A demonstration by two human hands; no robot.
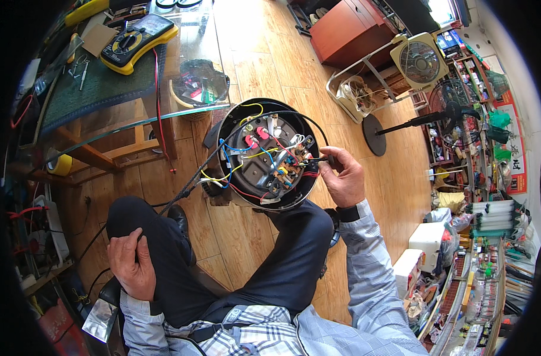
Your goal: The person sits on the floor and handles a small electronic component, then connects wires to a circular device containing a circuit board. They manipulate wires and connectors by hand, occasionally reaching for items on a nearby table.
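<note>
An open round appliance (255, 170), much like an electric cooker with its underside up, stands in front of my knees. Inside its dark metal shell show coloured wires, red-capped terminals (260, 134) and a small circuit board (291, 169) with components. My right hand (345, 181) is at the shell's right rim, thumb and fingers pinched on a black power cord (315, 123). That cord loops over the top of the shell and runs down to the left past my knee. My left hand (132, 265) rests on my left thigh, fingers stretched out, holding nothing.
At the upper left, a glass-topped table (119, 127) carries a yellow-black multimeter (139, 43) with a red test lead (159, 113) hanging down. A black pedestal fan (374, 135) and a box fan (419, 60) stand at the right, near crowded shelves (469, 279).
</note>
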